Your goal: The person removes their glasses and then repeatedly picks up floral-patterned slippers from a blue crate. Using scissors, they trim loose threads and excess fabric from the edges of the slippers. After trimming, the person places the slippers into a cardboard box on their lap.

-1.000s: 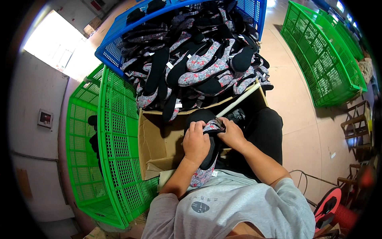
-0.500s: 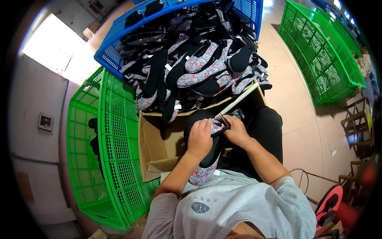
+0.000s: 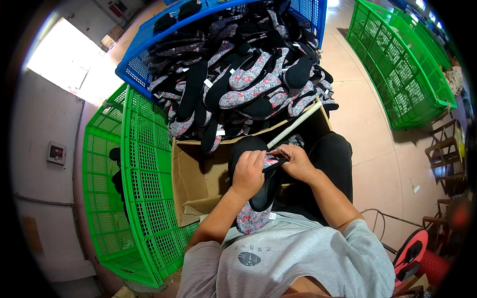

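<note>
While both hands pinch it | floral shoe upper (image 3: 251, 218), black lining | left hand (image 3: 247, 171), right hand (image 3: 296, 162) grips closed

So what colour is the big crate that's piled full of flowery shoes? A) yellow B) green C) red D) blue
D: the shoes are heaped in the blue crate at the top of the picture, while the green crate stands beside the cardboard box, near the person's left hand.
</note>
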A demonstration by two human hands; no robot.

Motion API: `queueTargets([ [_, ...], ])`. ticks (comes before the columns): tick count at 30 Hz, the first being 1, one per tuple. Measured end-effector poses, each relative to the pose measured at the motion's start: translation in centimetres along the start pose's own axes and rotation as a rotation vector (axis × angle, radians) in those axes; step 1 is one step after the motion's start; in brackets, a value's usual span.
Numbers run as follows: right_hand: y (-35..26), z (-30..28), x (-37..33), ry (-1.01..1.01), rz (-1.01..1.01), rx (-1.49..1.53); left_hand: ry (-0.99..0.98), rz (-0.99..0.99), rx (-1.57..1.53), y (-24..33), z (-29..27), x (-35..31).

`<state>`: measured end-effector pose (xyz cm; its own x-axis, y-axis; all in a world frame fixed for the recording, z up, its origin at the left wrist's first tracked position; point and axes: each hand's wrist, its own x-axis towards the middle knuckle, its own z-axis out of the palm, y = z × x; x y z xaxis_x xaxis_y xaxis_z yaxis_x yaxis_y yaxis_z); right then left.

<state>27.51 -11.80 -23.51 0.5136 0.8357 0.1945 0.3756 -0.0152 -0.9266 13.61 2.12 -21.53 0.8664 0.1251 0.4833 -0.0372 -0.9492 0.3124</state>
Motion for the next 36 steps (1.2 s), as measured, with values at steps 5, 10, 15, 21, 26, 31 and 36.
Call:
queueTargets([
  [5, -0.4, 0.0, -0.1, -0.144, 0.012, 0.047, -0.104, -0.1, -0.088, 0.4, -1.5, -0.8],
  [10, 0.1, 0.4, 0.0, -0.287, 0.213, 0.302, -0.156, -0.241, -0.254, 0.2, -2.3, -1.3],
  [15, 0.2, 0.7, -0.2, -0.343, 0.341, 0.551, -0.371, -0.593, -0.759, 0.0, -3.1, -1.6],
  [21, 0.3, 1.3, -0.3, -0.393, 0.495, 0.811, -0.428, -0.967, -1.333, -1.3, -2.6, -2.8],
  [26, 0.2, 1.8, -0.1, -0.378, 0.489, 0.804, -0.419, -1.128, -1.58, -1.4, -4.0, -2.6],
  [31, -0.2, 2.0, 0.0, -0.384, 0.552, 0.895, -0.428, -1.197, -1.826, -1.4, -4.6, -2.8],
  [36, 0.2, 1.8, 0.0, -0.39, 0.532, 0.925, -0.352, -1.226, -2.204, 0.3, -3.8, -3.8],
])
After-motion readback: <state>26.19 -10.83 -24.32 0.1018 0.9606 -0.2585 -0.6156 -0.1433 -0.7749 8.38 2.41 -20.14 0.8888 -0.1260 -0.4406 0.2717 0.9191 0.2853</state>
